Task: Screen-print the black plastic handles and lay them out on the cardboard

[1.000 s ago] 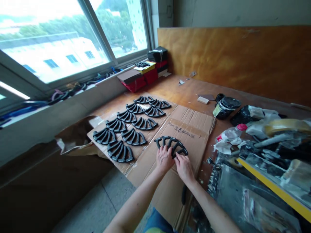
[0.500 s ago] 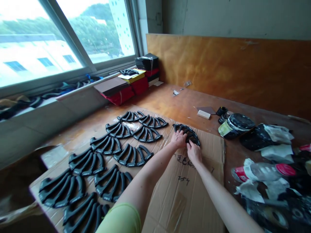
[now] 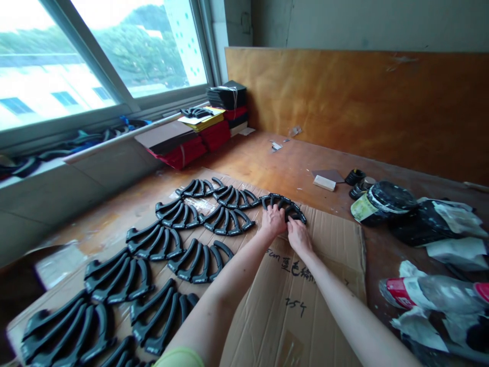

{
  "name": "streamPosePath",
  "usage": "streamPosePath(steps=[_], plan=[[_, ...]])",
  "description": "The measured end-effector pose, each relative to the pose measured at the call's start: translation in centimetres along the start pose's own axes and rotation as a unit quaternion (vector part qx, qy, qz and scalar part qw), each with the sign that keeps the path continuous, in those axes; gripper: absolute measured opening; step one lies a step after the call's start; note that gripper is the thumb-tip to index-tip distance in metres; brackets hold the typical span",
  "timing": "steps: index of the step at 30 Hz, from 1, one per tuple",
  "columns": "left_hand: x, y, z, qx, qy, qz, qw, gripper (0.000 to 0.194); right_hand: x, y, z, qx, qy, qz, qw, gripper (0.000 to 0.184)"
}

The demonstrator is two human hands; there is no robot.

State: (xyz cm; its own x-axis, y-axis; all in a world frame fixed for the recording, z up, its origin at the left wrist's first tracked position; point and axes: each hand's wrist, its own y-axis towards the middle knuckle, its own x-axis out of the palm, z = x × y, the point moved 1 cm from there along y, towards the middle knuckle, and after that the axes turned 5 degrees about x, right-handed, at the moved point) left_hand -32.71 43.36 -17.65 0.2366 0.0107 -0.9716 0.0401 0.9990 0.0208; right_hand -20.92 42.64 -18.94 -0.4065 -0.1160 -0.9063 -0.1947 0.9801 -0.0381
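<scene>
Both hands are on a black, fan-shaped set of curved, padded-looking strips [image 3: 286, 200] at the far part of a cardboard sheet [image 3: 263, 311]. My left hand [image 3: 273, 221] grips its near left side, fingers curled over the strips. Beside it, my right hand [image 3: 299, 236] pinches the near right end; its fingertips are partly hidden. The piece lies flat, its left end close against a similar black fan [image 3: 236, 198]. Several more such fans lie in two rows to the left, among them a near one [image 3: 69, 331] and one by my left forearm [image 3: 200, 261].
Stacked red, yellow and black sheets [image 3: 191, 148] stand by the window. On the right are a paint-smeared tub [image 3: 382, 204], a plastic bottle [image 3: 431, 293] and crumpled paper. A white block [image 3: 324, 183] lies on the brown table [image 3: 263, 153], backed by an upright board [image 3: 344, 97].
Both hands have slid the fan-shaped piece left, closing the gap to the neighbouring fan. The camera view has also shifted slightly.
</scene>
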Motion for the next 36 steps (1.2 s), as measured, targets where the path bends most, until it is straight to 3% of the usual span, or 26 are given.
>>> streamPosePath(steps=[6, 13, 20, 26, 36], plan=[[-0.5, 1.1, 0.2, -0.005, -0.002, -0.016, 1.0, 0.032, 0.1, 0.8, -0.1, 0.03, 0.011, 0.01, 0.999, 0.046], [-0.8, 2.8, 1.8, -0.082, -0.006, -0.036, 0.996, 0.039, -0.5, 3.1, 1.0, 0.029, 0.04, 0.002, 0.999, 0.044], [-0.8, 1.8, 1.2, -0.056, -0.003, -0.037, 0.998, 0.038, 0.0, 2.6, 1.5, 0.003, 0.055, 0.002, 0.998, 0.043], [-1.3, 1.4, 1.3, -0.063, 0.003, -0.034, 0.997, 0.039, 0.2, 2.3, 1.0, 0.008, 0.054, 0.02, 0.998, 0.043], [-0.8, 1.4, 0.8, -0.085, -0.006, -0.033, 0.996, 0.039, 0.5, 2.8, 1.2, -0.011, 0.099, -0.005, 0.995, 0.043]])
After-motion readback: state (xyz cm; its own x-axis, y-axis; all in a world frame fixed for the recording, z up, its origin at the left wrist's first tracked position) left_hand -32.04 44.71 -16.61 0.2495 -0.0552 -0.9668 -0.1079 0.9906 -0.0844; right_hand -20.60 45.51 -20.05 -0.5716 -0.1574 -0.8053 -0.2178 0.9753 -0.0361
